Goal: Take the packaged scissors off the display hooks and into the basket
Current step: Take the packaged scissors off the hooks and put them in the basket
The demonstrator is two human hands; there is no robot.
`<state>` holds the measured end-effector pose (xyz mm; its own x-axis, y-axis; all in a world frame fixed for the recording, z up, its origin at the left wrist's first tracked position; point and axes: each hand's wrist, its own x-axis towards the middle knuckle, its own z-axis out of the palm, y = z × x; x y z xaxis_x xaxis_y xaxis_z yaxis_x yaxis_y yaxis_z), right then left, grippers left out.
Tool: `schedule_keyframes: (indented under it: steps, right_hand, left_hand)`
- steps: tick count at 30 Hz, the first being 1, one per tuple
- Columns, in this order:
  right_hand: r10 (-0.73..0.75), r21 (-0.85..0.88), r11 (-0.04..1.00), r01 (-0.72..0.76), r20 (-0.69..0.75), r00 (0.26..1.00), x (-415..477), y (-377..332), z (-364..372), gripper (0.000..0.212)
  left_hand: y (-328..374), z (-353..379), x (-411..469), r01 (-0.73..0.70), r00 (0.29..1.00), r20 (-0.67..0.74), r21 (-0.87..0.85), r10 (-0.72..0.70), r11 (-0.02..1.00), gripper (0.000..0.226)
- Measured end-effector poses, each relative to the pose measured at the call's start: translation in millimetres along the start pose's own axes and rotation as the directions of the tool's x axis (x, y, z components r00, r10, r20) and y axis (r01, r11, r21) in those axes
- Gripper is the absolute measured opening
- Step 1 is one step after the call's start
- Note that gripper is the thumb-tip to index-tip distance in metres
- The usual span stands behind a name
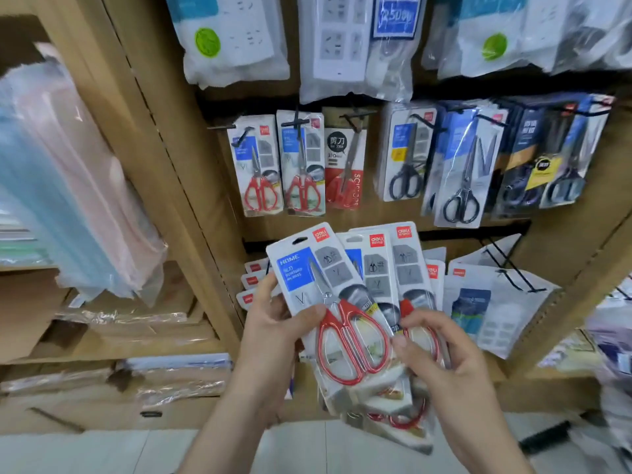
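Both hands hold a fan of red-handled packaged scissors (328, 289) in front of the display.
The left hand (273, 319) pinches the front pack's left edge, and the right hand (441, 357) curls round the packs behind it. More packs hang on the far display hooks (297, 124). The basket is out of view. The slick, loosely fanned packs sag low, so some could slip out and drop to the floor (102, 453) if either grip eases.

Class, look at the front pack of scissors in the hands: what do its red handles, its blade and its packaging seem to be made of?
Red handles: probably glossy plastic or coated metal; they shine with bright highlights.
Blade: metal, likely steel; grey and reflective.
Front pack: printed card, matt, apparently under a clear plastic blister, which glints over the handles.
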<state>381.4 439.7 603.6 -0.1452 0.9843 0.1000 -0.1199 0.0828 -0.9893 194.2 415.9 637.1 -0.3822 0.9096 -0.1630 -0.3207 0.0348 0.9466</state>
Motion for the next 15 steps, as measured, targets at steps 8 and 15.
schedule_keyframes:
  steps: [8, 15]
  right_hand:
    - [0.022, 0.010, 1.000, -0.021, -0.068, 0.997, 35.0, -3.9, 38.4, 0.034]
    - [-0.058, -0.070, 0.996, 0.057, -0.012, 0.998, 55.9, -3.0, 54.4, 0.028]
  left_hand:
    - [19.2, -22.0, 46.9, 0.040, 0.996, 0.079, -0.049, -0.036, 0.998, 0.053]
    - [43.3, -44.0, 76.5, 0.019, 0.993, 0.114, 0.054, -0.025, 0.998, 0.075]
